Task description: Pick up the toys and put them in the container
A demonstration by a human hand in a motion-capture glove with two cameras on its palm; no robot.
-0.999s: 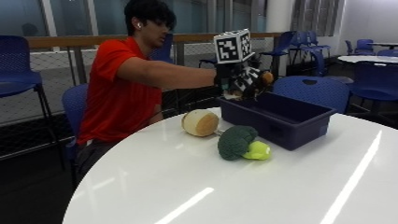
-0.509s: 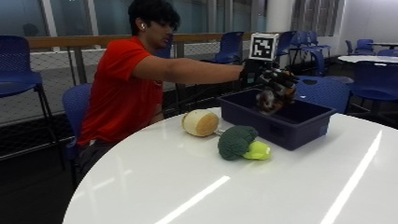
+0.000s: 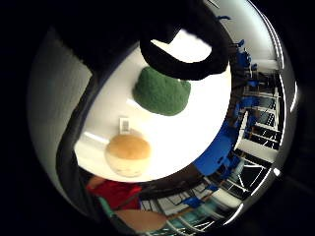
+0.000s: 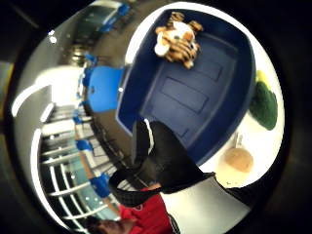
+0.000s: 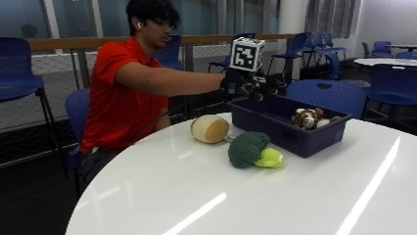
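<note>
My gloved right hand (image 5: 251, 84) hovers above the rim of the dark blue container (image 5: 281, 138) on the person's side, fingers relaxed and holding nothing. A striped tiger plush (image 5: 306, 118) lies inside the container near its far end; the thumb side palm view shows the tiger (image 4: 178, 39) on the container floor (image 4: 195, 97). A green broccoli plush (image 5: 254, 149) lies on the white table just in front of the container. A round tan bread-like plush (image 5: 210, 128) sits to its left. Both the broccoli (image 3: 162, 91) and the tan plush (image 3: 129, 152) show below the palm.
The round white table (image 5: 196, 196) stretches wide towards the camera. Blue chairs (image 5: 326, 93) stand behind the container, and another chair (image 5: 19, 63) is at the far left. A railing runs behind the seated person.
The hand carried the tiger plush from beside the container to over it and let it go. The tiger now lies inside, and the hand has drawn back towards the person's side rim.
</note>
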